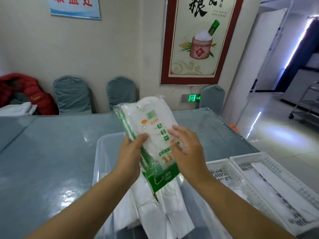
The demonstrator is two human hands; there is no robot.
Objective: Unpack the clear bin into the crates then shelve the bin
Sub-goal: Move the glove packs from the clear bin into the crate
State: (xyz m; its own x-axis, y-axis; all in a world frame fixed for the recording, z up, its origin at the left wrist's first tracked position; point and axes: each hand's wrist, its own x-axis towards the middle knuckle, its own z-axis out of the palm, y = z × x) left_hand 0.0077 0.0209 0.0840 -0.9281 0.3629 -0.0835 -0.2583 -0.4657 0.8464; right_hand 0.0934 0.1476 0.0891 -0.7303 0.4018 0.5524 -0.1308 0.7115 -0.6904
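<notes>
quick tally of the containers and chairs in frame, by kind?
Clear bin: 1
White slotted crates: 2
Grey-blue chairs: 3
Total: 6
Held pack of bags is gripped by the left hand, with the right hand on it; not counted.

Bright, even indoor light. Strong white glare from the doorway strip light point(296, 42) far right of the hands, reflected on the floor point(276, 131). Soft sheen on the table cover point(65, 192) left of the left hand point(130, 157). Wide-angle bowing at edges; mild blur throughout.
</notes>
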